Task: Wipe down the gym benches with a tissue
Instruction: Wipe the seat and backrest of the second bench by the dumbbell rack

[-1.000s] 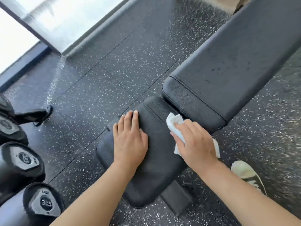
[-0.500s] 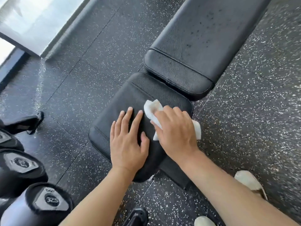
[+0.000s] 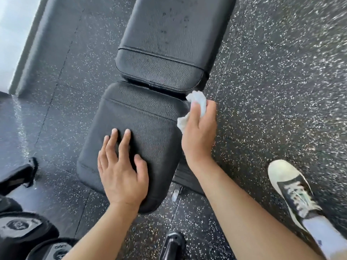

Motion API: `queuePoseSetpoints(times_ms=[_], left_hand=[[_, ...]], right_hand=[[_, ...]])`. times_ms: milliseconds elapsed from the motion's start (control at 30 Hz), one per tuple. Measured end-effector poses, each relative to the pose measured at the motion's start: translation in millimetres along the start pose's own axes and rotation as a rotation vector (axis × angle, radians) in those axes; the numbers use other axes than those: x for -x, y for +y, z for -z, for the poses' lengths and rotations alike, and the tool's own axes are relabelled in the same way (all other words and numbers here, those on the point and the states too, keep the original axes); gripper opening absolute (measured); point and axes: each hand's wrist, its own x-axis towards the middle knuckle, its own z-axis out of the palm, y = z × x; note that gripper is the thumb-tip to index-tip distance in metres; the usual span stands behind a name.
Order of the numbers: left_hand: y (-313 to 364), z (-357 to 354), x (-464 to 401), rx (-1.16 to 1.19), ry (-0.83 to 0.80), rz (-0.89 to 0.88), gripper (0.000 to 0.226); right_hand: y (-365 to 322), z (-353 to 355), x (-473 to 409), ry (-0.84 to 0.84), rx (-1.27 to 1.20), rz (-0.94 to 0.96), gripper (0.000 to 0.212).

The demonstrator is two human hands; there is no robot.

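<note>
A black padded gym bench lies below me, with its seat pad (image 3: 139,128) nearest and its long back pad (image 3: 169,38) beyond. My left hand (image 3: 122,169) rests flat on the near part of the seat pad, fingers spread. My right hand (image 3: 200,132) grips a crumpled white tissue (image 3: 197,102) against the seat pad's right side edge, close to the gap between the two pads. Dark specks dot the back pad's top.
Black dumbbell heads (image 3: 20,228) sit at the lower left on a rack. My shoe (image 3: 289,186) stands on the speckled rubber floor (image 3: 272,81) to the right. A black bench frame foot (image 3: 172,243) shows at the bottom. A bright window (image 3: 11,34) is at the far left.
My right hand slid the tissue from the top of the seat pad over to its right side edge. The left hand stayed on the pad and spread its fingers. The view tilted further down.
</note>
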Motion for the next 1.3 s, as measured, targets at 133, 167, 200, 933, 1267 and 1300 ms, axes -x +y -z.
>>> queuePoseSetpoints(times_ms=[133, 167, 200, 933, 1267, 1300], left_hand=[[1, -1, -1, -0.008, -0.001, 0.001, 0.065], [0, -1, -1, -0.01, -0.003, 0.002, 0.065], [0, -1, 0, -0.01, -0.007, 0.006, 0.065], [0, 0, -1, -0.005, -0.012, 0.013, 0.067], [-3, -1, -1, -0.021, -0.009, 0.002, 0.066], [-4, -1, -1, -0.025, -0.011, 0.004, 0.067]], right_hand=[[25, 9, 63, -0.035, -0.014, -0.022, 0.016], [35, 12, 91, -0.062, -0.016, -0.055, 0.014], [44, 14, 120, -0.09, -0.016, -0.097, 0.016], [19, 37, 75, -0.329, 0.306, 0.423, 0.009], [-62, -58, -5, -0.507, 0.871, 0.826, 0.029], [-67, -77, -12, -0.528, 0.886, 0.874, 0.028]])
